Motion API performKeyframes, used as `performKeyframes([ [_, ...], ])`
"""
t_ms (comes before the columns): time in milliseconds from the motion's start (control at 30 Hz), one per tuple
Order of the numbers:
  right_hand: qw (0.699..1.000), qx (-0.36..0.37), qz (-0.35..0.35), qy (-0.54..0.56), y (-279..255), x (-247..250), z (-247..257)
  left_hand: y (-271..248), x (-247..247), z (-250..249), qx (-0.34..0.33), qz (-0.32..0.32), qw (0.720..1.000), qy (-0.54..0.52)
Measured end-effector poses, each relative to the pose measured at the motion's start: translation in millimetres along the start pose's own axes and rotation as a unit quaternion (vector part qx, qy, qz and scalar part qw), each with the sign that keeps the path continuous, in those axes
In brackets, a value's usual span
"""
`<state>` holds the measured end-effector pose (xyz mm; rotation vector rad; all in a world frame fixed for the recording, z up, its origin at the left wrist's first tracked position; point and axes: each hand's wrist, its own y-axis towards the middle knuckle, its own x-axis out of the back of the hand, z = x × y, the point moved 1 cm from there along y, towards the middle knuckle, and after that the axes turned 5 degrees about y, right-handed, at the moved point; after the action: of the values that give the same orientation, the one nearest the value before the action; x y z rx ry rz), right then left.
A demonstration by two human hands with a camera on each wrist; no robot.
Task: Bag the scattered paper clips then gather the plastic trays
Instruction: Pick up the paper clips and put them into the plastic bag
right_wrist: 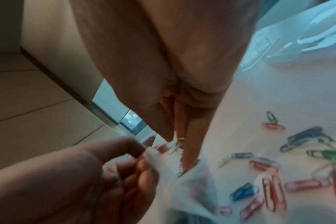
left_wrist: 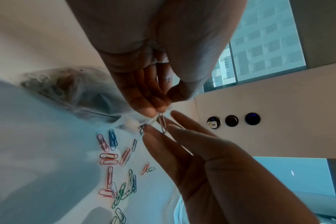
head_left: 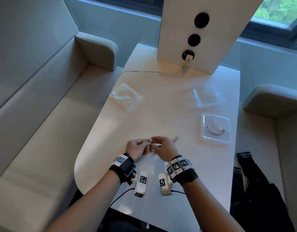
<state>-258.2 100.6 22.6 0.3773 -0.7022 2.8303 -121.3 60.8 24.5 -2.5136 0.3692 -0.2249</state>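
Above the white table (head_left: 161, 111) my left hand (head_left: 144, 144) pinches the mouth edge of a small clear bag (head_left: 150, 149) that has several clips inside. My right hand (head_left: 157, 143) meets it, thumb and fingers pinching a silver paper clip (left_wrist: 163, 124) at the opening. The left wrist view shows the bag (left_wrist: 71, 87) hanging from my left hand (left_wrist: 155, 110). In the right wrist view my right hand (right_wrist: 179, 150) points down into the bag (right_wrist: 184, 194). Several coloured clips (left_wrist: 113, 159) (right_wrist: 270, 191) lie on the table. Two clear trays (head_left: 209, 96) (head_left: 215, 129) sit at the right.
Another clear bag (head_left: 126, 97) lies flat at the far left of the table. A white panel with a plugged charger (head_left: 188, 56) stands at the back, its cable (head_left: 144, 72) trailing left. A sofa (head_left: 43, 114) flanks the left, a seat with dark cloth (head_left: 253, 181) the right.
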Motion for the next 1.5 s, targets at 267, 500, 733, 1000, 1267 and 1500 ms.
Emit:
performKeyframes([
  [267, 0.970, -0.038, -0.177, -0.163, 39, 48, -43, 1, 23, 2, 0.015, -0.021, 0.999, -0.029],
  [500, 0.925, 0.012, 0.011, -0.379, 45, -10, -71, -2, 47, -1, 0.006, -0.028, 0.999, -0.018],
  [733, 0.808, 0.151, 0.094, -0.561, 14, -47, -95, 3, 49, -1, 0.010, -0.030, 0.999, -0.021],
  [1000, 0.795, 0.134, 0.079, -0.586, -16, 19, -124, 5, 46, 2, 0.015, -0.020, 0.999, -0.019],
  [1267, 0.823, 0.120, 0.064, -0.551, -43, 40, -133, 10, 30, 8, 0.008, -0.023, 1.000, -0.015],
  [1500, 0.766, 0.134, 0.044, -0.627, -44, 34, -149, 10, 25, 8, 0.010, -0.020, 1.000, -0.016],
])
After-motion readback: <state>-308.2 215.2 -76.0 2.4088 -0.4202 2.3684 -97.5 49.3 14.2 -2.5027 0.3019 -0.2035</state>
